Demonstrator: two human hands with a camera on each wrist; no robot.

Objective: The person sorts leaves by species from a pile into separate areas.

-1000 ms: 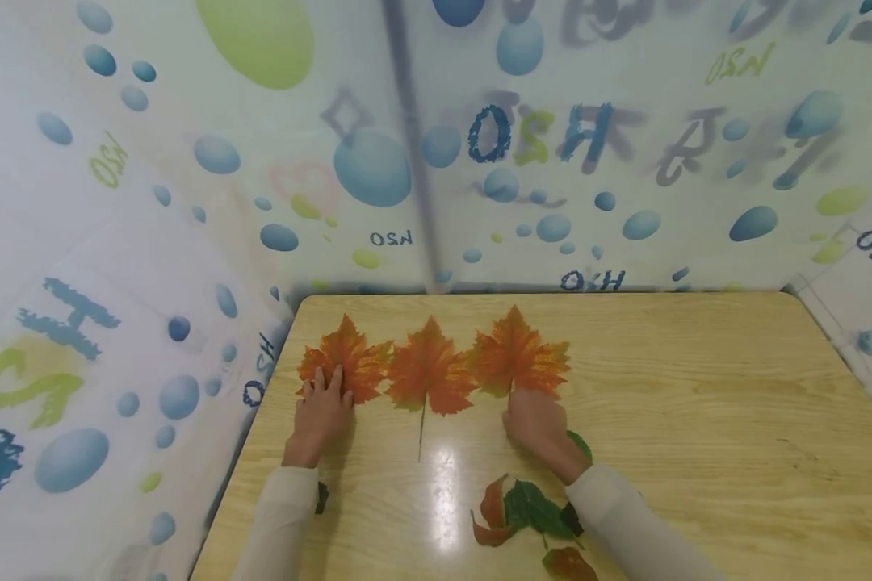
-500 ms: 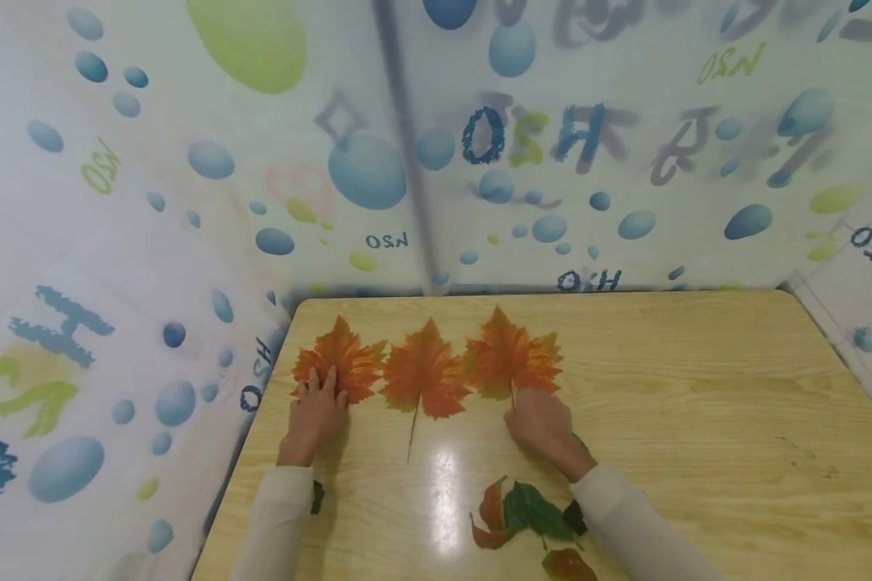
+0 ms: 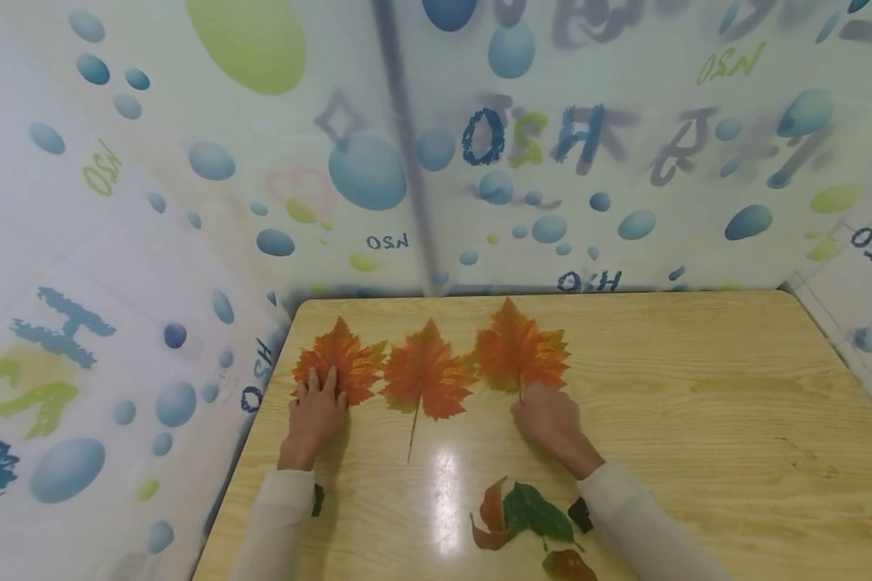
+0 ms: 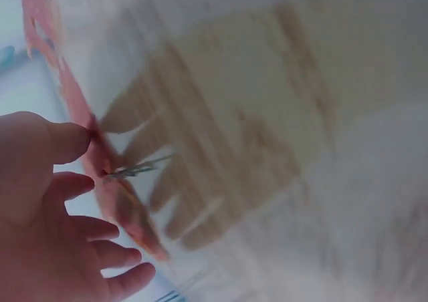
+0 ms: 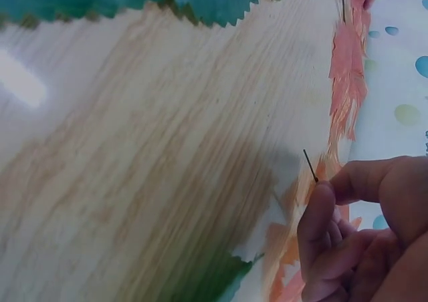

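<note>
The rightmost orange leaf (image 3: 521,347) sits at the far side of the table (image 3: 712,387), last in a row of three. Its long axis runs from the stem (image 5: 310,166), on the person's side, to a tip pointing at the patterned wall (image 3: 625,64), so the blade lies ahead of the grip and a little to its left. The right hand (image 3: 550,417) is the nearer one: its thumb and forefinger pinch the stem close below the blade, the other fingers folded in.

Just to the left is the middle orange leaf (image 3: 427,367), its bare stem trailing toward the person and touched by neither hand. The neighbouring edges come very close; whether they touch or overlap is hard to tell from the head view. At the row's left end, the left hand (image 3: 316,417) rests with fingers spread on the leftmost orange leaf (image 3: 349,357), gripping nothing.

Nearer the person, apart from the row, lie a green leaf (image 3: 538,514) and a curled red-brown leaf (image 3: 492,510) beside it.
</note>
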